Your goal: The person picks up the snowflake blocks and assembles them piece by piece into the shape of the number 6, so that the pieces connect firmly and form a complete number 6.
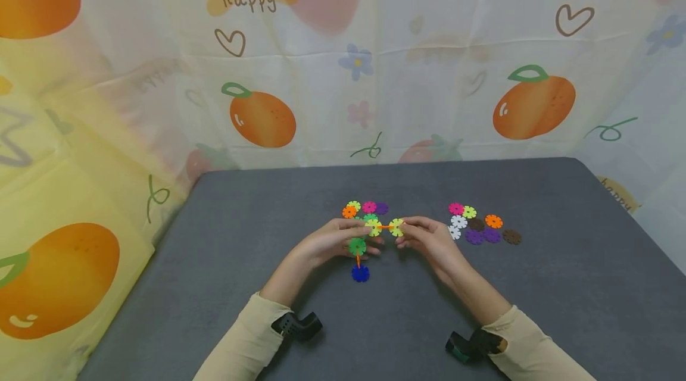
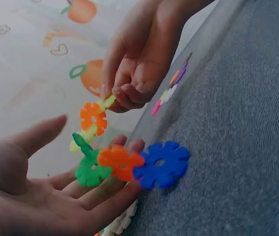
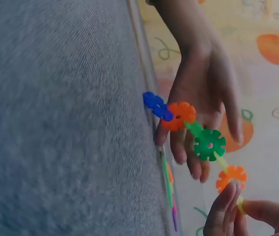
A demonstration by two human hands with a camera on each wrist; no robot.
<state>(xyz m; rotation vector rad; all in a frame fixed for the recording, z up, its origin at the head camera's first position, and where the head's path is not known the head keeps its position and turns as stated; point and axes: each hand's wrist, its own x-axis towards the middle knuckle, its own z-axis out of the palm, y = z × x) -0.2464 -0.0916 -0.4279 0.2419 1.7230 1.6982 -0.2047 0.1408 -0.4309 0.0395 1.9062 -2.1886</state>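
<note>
A chain of notched interlocking plastic discs spans both hands. My right hand (image 1: 435, 245) pinches the yellow disc (image 1: 396, 227) at one end between thumb and fingers. An orange disc (image 2: 92, 118) joins it to a second yellow disc (image 1: 373, 227). From there the chain runs through two green discs, one facing the head camera (image 1: 357, 246), and another orange disc (image 2: 122, 163) to the blue disc (image 2: 161, 164) at the other end. My left hand (image 2: 46, 196) lies with palm and fingers spread beneath the green and orange discs, thumb raised apart from them.
Loose discs lie on the grey table (image 1: 225, 286). Beyond the left hand are a pink disc (image 1: 369, 207), a purple disc (image 1: 382, 208) and several others. Right of the right hand lie white, brown (image 1: 512, 236), purple (image 1: 492, 234) and orange discs (image 1: 493, 221). A printed curtain (image 1: 321, 71) hangs behind.
</note>
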